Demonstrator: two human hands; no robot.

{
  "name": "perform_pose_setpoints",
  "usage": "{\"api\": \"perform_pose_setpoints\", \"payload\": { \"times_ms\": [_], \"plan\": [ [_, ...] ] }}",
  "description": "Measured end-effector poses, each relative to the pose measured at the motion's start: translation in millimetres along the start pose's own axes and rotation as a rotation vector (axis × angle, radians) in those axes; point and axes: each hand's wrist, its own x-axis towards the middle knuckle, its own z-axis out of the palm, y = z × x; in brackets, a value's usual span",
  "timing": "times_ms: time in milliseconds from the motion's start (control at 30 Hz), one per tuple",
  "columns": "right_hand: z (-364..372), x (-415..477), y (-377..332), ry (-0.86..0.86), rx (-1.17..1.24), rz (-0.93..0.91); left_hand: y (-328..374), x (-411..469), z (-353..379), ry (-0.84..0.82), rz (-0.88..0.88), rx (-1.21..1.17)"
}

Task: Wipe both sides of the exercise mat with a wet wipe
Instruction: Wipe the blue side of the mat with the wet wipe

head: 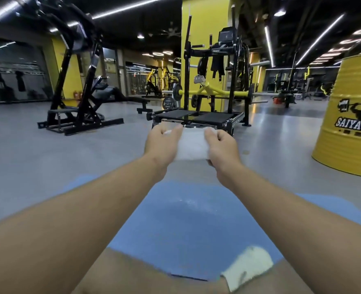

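Bare legs (pixel 143 274) fill the bottom edge, w/ a white cloth-like item (pixel 247 266) just right of them; sock or towel, can't tell. Under and ahead of them the blue exercise mat (pixel 186 225) lies flat on the grey floor (pixel 48 166), and both forearms reach out over it.

Step in hand looks like opening out the wet wipe (pixel 191 146) before any wiping starts. Mat prob not yet wiped on either side, tho a few pale specks show near its middle. To do it well: pull the wipe fully flat, no bunched corners, then fold it to a neat pad so pressure spreads evenly. Bring it down at one far corner of the mat, work across in overlapping strokes, then flip the mat for side two.

L to R: left hand (pixel 161 143) is up in the air, fingers curled, thumb & fingertips pinching the wipe's left edge. The wet wipe hangs stretched btwn both hands, white, slightly see-through, clear of mat and floor. Right hand (pixel 222 145) mirrors it, fingers curled round the right edge, lower corner tucked under the palm.

Bkgd, same order: black machine (pixel 77 92) at left, rack (pixel 215 81) w/ a yellow bar in the centre, yellow drum (pixel 349 124) at right.
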Motion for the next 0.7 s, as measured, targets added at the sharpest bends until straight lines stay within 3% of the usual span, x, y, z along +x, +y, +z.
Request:
{"api": "perform_pose_setpoints", "payload": {
  "times_ms": [200,400,700],
  "plan": [
    [-5.7,17.4,54.7,-0.003,-0.064,0.097,-56.4,9.6,-13.1,-0.108,-0.104,0.052],
    [5.5,45.6,150.7,-0.08,-0.224,0.218,-158.3,46.5,-21.9,-0.171,-0.253,0.156],
    [64.3,87.7,332.6,-0.107,-0.409,0.345,-337.1,120.0,-20.9,-0.108,-0.425,0.281]
  ]
}}
